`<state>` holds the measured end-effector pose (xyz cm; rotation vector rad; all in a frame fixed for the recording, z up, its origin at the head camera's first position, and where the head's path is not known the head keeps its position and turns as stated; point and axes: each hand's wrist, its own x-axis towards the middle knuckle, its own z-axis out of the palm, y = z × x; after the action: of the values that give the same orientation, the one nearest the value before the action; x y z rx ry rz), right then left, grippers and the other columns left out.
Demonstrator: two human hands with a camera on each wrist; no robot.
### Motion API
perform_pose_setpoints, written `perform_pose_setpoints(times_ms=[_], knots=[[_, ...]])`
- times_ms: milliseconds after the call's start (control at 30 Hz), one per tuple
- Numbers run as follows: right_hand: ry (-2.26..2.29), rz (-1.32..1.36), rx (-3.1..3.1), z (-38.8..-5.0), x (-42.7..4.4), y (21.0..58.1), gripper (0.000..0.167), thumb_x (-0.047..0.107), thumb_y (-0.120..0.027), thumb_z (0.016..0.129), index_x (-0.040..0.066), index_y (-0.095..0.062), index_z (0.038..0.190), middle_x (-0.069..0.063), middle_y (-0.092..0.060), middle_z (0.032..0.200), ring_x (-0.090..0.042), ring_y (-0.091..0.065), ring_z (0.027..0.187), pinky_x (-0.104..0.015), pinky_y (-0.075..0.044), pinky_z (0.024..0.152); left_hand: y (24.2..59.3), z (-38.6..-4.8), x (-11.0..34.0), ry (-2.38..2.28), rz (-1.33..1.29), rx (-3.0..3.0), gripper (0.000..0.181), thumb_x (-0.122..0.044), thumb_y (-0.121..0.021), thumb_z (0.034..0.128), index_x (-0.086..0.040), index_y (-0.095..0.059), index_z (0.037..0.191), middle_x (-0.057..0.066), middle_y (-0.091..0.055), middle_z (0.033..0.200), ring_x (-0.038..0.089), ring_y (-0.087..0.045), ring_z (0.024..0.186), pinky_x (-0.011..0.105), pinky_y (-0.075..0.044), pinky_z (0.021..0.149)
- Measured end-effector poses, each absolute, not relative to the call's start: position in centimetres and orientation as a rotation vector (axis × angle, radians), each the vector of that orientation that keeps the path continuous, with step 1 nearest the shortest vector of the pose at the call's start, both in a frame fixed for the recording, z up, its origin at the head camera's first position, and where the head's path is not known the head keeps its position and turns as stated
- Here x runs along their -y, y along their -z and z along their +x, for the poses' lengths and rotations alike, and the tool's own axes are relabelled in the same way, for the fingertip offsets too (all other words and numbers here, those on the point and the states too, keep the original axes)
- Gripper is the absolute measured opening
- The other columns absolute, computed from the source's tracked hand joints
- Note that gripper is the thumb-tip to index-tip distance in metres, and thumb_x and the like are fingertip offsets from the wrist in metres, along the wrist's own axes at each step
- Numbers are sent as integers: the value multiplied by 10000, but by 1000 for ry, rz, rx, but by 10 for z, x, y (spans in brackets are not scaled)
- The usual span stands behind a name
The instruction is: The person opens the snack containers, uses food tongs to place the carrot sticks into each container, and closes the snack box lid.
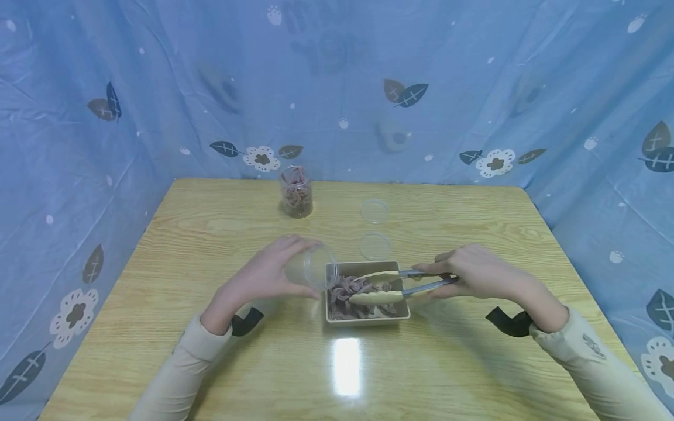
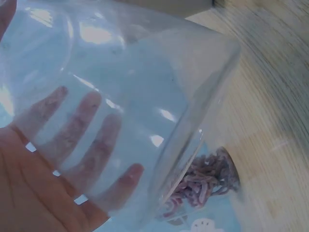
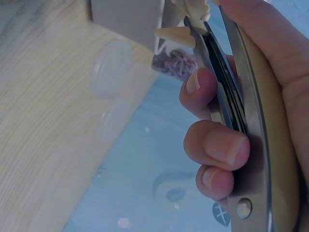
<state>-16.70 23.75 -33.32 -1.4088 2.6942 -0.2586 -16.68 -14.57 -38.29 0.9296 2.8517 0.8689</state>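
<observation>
My left hand (image 1: 268, 270) grips a clear, empty-looking jar (image 1: 319, 268), tilted on its side with its mouth toward the left edge of a beige rectangular bin (image 1: 367, 323). In the left wrist view the fingers spread round the jar (image 2: 130, 72). My right hand (image 1: 476, 272) holds metal tongs (image 1: 429, 286) with cream tips, which reach into the bin among brownish-purple curly strips (image 1: 347, 289). The right wrist view shows the fingers curled round the tong handles (image 3: 256, 145). The tong tips stand apart; whether they pinch a strip I cannot tell.
A second clear jar (image 1: 297, 196), filled with similar strips, stands upright at the back of the wooden table (image 1: 226, 216). Two clear round lids (image 1: 375, 211) lie behind the bin, one farther back than the other. A blue patterned curtain (image 1: 337, 88) hangs around the table.
</observation>
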Motion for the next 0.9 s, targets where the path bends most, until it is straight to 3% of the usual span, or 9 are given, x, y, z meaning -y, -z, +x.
perform_pose_setpoints(times_ms=[333, 600, 900], knots=[[396, -1438, -2713, -163, -256, 327, 450, 370, -688, 809, 165, -628, 1205, 102, -678, 945, 109, -411, 536, -114, -371, 487, 382, -162, 138, -756, 1048, -2963, 909, -661, -744, 567, -291, -451, 1343, -31, -519, 1277, 187, -462, 1167, 474, -392, 994], [432, -1446, -2756, -160, -264, 322, 467, 346, -717, 783, 143, -637, 1195, 58, -698, 988, 113, -418, 555, -107, -364, 498, 378, -160, 136, -721, 1051, -3025, 906, -692, -728, 556, -279, -479, 1323, -15, -536, 1233, 196, -465, 1130, 463, -418, 947], [458, -1437, -2779, -158, -266, 312, 466, 333, -729, 771, 162, -638, 1195, 111, -689, 942, 121, -306, 478, -82, -303, 452, 383, -157, 122, -595, 1127, -3035, 933, -706, -714, 557, -262, -470, 1341, -40, -532, 1191, 180, -459, 1119, 448, -396, 983]])
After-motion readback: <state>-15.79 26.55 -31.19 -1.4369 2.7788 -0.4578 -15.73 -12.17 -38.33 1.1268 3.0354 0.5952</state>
